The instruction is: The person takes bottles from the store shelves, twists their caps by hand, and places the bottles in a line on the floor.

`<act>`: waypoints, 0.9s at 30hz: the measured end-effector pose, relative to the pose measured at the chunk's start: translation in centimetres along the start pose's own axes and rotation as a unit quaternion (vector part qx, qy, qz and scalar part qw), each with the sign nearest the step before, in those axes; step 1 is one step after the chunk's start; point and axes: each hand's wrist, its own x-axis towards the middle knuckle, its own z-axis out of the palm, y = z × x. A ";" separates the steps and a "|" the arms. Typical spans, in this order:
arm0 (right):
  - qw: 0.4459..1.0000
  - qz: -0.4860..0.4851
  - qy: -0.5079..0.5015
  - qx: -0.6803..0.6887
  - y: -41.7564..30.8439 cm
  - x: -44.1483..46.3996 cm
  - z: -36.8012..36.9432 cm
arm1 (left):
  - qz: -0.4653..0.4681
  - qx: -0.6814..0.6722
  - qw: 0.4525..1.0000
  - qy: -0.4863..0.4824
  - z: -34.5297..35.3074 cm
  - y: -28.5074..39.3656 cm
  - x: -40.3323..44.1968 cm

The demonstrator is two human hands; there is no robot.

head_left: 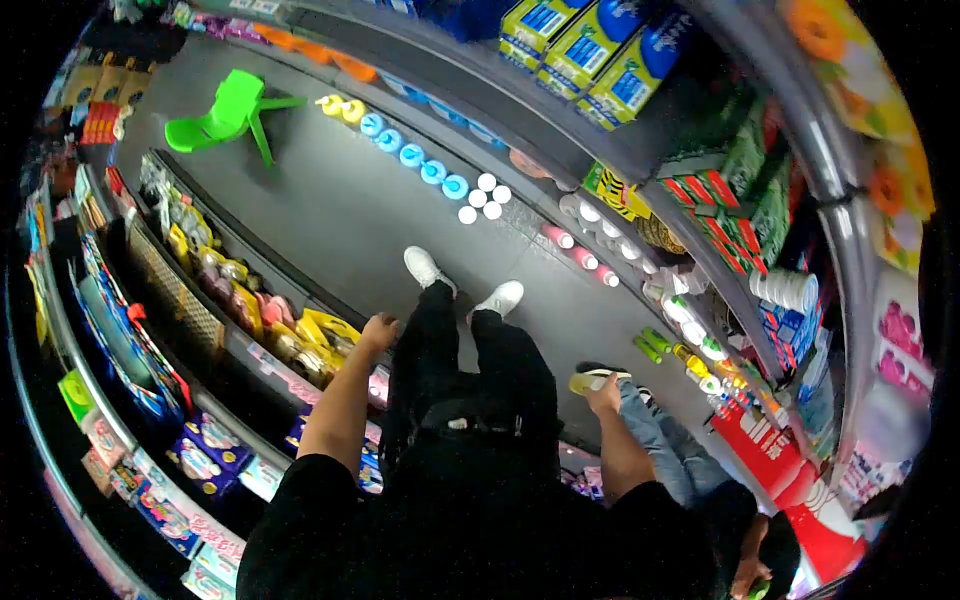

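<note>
My left hand [379, 331] hangs beside the lower left shelf, close to yellow packages [325, 335]; its fingers look curled, but whether they touch anything is too small to tell. My right hand [603, 393] is closed around a pale yellow item [582, 383], held low over the floor. Ahead on the floor stand blue pump bottles [411, 155] in a row, two yellow bottles [352, 111], several white-capped containers [487, 182] and pink bottles [584, 258]. Two green items [656, 340] lie farther right.
A green plastic chair [228, 115] stands at the upper left. Stocked shelves run along both sides of the aisle. Another person in jeans [660, 445] is close at my right, a hand [750, 572] near a green item. A red box [765, 450] stands beyond.
</note>
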 end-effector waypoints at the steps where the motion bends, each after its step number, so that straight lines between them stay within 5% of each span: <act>1: 1.000 -0.008 -0.001 0.000 0.2 0.9 0.5 | -0.001 -0.022 1.000 0.009 1.4 0.0 1.6; 3: 0.999 -0.020 0.002 -0.027 0.0 2.9 2.0 | 0.048 -0.023 0.999 0.010 4.9 -1.5 6.0; 5: 0.998 -0.051 -0.005 -0.030 -1.3 5.8 3.9 | 0.057 -0.014 0.998 0.020 5.8 4.8 6.6; 6: 0.997 -0.066 -0.005 -0.027 -2.3 7.3 4.9 | 0.083 -0.033 0.996 -0.023 9.7 1.6 12.1; 13: 0.990 -0.139 0.015 0.014 -18.2 16.7 8.5 | 0.144 -0.034 0.987 -0.058 18.8 10.9 21.7; 15: 0.990 -0.134 0.048 -0.021 -23.6 18.4 9.1 | 0.255 -0.014 0.964 -0.069 22.2 10.6 25.6; 17: 0.980 -0.183 0.069 -0.033 -27.1 20.9 9.8 | 0.253 -0.074 0.963 -0.059 24.4 10.9 27.5; 19: 0.978 -0.206 0.040 0.020 -29.4 24.6 10.7 | 0.138 -0.214 0.967 -0.021 23.8 13.1 27.5; 21: 0.966 -0.241 0.089 0.024 -31.7 26.8 11.4 | 0.151 -0.226 0.962 0.035 24.7 12.7 29.7; 27: 0.963 -0.245 0.109 -0.014 -35.8 33.2 14.4 | 0.087 -0.290 0.950 -0.070 23.8 11.5 36.7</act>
